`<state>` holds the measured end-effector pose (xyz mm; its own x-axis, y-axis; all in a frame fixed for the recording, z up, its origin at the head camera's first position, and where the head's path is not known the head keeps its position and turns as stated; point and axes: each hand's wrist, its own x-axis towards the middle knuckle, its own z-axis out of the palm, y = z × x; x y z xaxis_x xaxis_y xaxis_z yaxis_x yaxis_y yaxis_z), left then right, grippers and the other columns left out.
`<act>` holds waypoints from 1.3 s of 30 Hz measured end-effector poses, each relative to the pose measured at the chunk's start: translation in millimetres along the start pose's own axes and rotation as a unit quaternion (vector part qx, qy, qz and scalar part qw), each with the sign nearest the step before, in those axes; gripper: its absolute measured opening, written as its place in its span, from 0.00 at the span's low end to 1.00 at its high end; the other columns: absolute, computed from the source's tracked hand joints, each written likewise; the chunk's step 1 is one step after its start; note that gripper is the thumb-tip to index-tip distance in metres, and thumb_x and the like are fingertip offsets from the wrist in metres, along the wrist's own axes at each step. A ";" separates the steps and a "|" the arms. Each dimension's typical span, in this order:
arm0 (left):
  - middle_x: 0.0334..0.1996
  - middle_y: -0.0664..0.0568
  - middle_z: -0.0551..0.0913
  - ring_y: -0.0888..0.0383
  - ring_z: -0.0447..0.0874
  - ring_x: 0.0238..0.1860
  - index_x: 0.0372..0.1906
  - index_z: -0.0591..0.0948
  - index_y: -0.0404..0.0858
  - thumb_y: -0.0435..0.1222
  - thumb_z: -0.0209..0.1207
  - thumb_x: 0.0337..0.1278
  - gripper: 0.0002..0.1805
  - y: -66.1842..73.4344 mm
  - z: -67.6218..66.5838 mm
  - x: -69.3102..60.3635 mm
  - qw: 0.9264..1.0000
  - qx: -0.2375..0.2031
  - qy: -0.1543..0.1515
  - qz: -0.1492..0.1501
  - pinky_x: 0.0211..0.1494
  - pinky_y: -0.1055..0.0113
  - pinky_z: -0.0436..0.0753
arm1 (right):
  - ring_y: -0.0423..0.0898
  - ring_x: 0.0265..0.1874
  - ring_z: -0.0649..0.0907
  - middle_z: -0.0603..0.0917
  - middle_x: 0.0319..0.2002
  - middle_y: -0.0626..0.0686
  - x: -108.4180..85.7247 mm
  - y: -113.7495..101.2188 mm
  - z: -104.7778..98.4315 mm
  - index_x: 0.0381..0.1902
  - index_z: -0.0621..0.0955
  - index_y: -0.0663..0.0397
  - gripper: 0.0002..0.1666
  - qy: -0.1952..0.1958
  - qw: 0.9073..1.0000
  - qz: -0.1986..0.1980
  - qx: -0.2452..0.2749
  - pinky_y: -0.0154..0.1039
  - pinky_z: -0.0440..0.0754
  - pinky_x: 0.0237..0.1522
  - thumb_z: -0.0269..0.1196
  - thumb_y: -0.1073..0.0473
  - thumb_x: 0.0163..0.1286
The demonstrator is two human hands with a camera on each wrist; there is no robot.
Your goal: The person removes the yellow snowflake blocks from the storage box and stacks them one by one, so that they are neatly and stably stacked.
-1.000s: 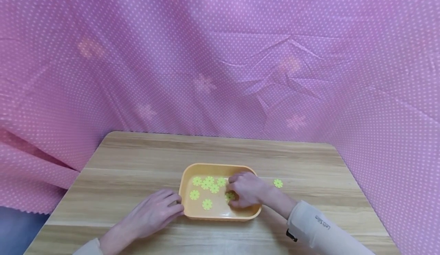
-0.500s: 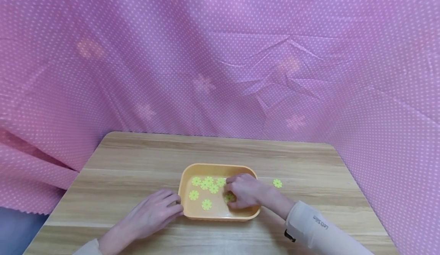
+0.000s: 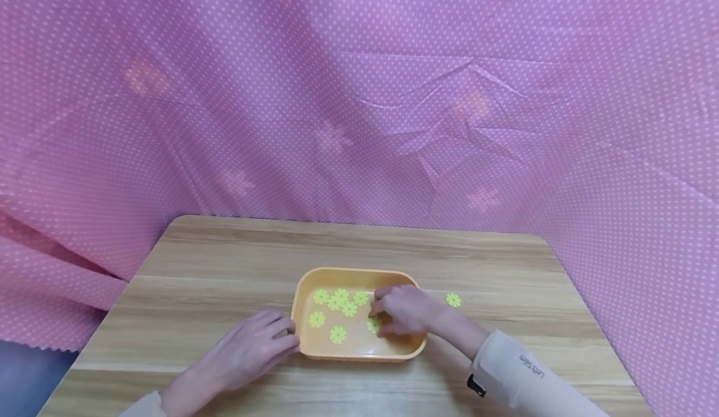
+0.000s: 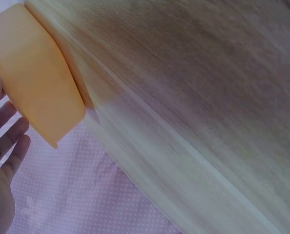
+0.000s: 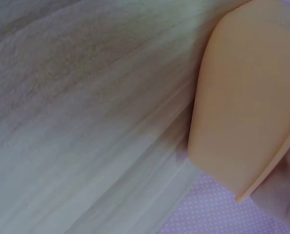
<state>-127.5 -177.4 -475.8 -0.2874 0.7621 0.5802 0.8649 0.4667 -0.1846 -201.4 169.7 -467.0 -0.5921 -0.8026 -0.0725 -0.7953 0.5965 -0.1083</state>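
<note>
A shallow orange-yellow plastic box (image 3: 359, 358) stands on the table with several yellow-green flower-shaped pieces (image 3: 337, 334) lying flat inside. My left hand (image 3: 253, 348) is at the box's left end, its fingertips touching the rim with the fingers loosely bent. The left wrist view shows those fingers (image 4: 10, 139) beside the box wall. Inside the box's right part, my right hand (image 3: 407, 311) reaches down with thumb and fingers spread around one flower-shaped piece (image 3: 373, 326). In the right wrist view the box wall hides most of that hand (image 5: 281, 190).
One more flower-shaped piece (image 3: 453, 299) lies on the wooden table (image 3: 269, 245) to the right of the box. A pink dotted cloth (image 3: 359, 123) hangs behind the table and along both sides.
My right fingers drew closer around the flower-shaped piece, then spread and shifted slightly right, so more of the piece shows. My left hand and the box stay in place.
</note>
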 end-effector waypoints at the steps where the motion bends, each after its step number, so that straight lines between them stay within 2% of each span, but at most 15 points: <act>1: 0.38 0.60 0.84 0.59 0.83 0.42 0.38 0.86 0.49 0.46 0.48 0.84 0.18 -0.1 0.1 0.1 1.000 0.000 0.000 0.000 0.51 0.62 0.86 | 0.30 0.30 0.73 0.84 0.38 0.39 0.1 -0.1 -0.3 0.49 0.91 0.38 0.19 0.000 1.000 0.000 0.004 0.30 0.80 0.39 0.77 0.42 0.62; 6: 0.38 0.60 0.84 0.59 0.82 0.41 0.37 0.86 0.49 0.46 0.49 0.83 0.18 -0.4 0.6 0.5 1.000 0.002 -0.001 0.001 0.50 0.63 0.85 | 0.29 0.32 0.75 0.86 0.40 0.38 0.5 -0.3 -0.9 0.48 0.90 0.37 0.17 -0.003 1.000 0.009 0.020 0.30 0.81 0.43 0.77 0.43 0.62; 14: 0.37 0.60 0.84 0.59 0.82 0.40 0.37 0.86 0.48 0.46 0.51 0.81 0.16 -0.9 0.3 1.2 1.000 -0.002 0.004 0.005 0.49 0.64 0.85 | 0.29 0.29 0.74 0.83 0.35 0.37 1.5 -1.1 0.1 0.46 0.90 0.38 0.17 0.003 1.000 0.005 0.012 0.26 0.74 0.34 0.75 0.45 0.59; 21: 0.37 0.60 0.84 0.60 0.82 0.40 0.37 0.85 0.48 0.45 0.57 0.75 0.11 -1.4 0.0 2.0 1.000 0.000 -0.002 0.006 0.49 0.65 0.84 | 0.29 0.31 0.76 0.85 0.37 0.37 3.4 -2.2 2.1 0.47 0.89 0.38 0.17 0.012 1.000 0.003 0.023 0.26 0.76 0.36 0.75 0.47 0.59; 28: 0.37 0.60 0.83 0.60 0.81 0.40 0.36 0.85 0.49 0.44 0.57 0.75 0.11 -2.1 -0.3 2.2 1.000 0.003 0.001 0.008 0.49 0.65 0.83 | 0.28 0.32 0.77 0.86 0.38 0.38 4.7 -4.7 0.8 0.49 0.88 0.38 0.18 0.002 0.999 0.010 0.049 0.25 0.78 0.37 0.75 0.50 0.60; 34: 0.37 0.61 0.83 0.61 0.82 0.40 0.36 0.85 0.49 0.45 0.59 0.72 0.09 -1.1 -0.9 2.1 1.000 0.003 -0.010 -0.002 0.50 0.66 0.84 | 0.30 0.31 0.76 0.85 0.40 0.39 4.6 -4.8 1.3 0.53 0.88 0.37 0.20 -0.010 0.999 0.003 0.040 0.26 0.77 0.36 0.74 0.50 0.62; 39: 0.37 0.60 0.83 0.60 0.82 0.40 0.36 0.85 0.48 0.44 0.59 0.73 0.09 -1.3 -0.9 2.0 1.000 -0.003 -0.005 0.000 0.49 0.64 0.84 | 0.29 0.29 0.75 0.85 0.39 0.40 4.8 -4.7 1.3 0.53 0.89 0.39 0.19 -0.016 0.999 0.000 0.042 0.26 0.76 0.36 0.74 0.50 0.62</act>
<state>-128.7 -176.9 -473.6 -0.2915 0.7662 0.5726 0.8675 0.4641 -0.1793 -200.3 163.0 -468.1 -0.5861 -0.8036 -0.1041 -0.7812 0.5945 -0.1906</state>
